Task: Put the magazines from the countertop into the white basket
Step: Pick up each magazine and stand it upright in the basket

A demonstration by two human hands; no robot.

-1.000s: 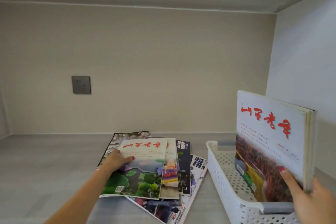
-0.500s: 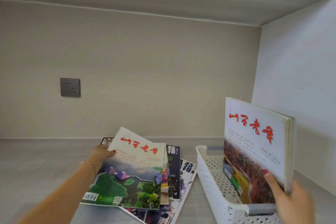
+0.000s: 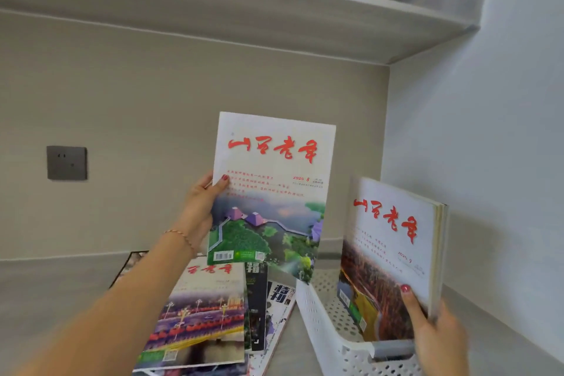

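Left hand [image 3: 200,207] grips the green-cover magazine [image 3: 268,192] by its left edge, thumb on the cover, upright in the air above the pile and the near-left corner of the white basket [image 3: 320,323], likely so it can drop in on edge. Right hand [image 3: 436,333] clasps the upright magazines in the basket [image 3: 393,247], propping them to leave a gap. More magazines on the tabletop [image 3: 195,314] remain.

A: Where is the basket [image 3: 323,333] sitting?
B: On the countertop [image 3: 55,293], right of the magazine pile [image 3: 201,314]; a bundle of magazines [image 3: 393,253] is standing inside it.
A: And the lifted magazine [image 3: 271,192]?
B: Hanging above the pile, left of the bundle.
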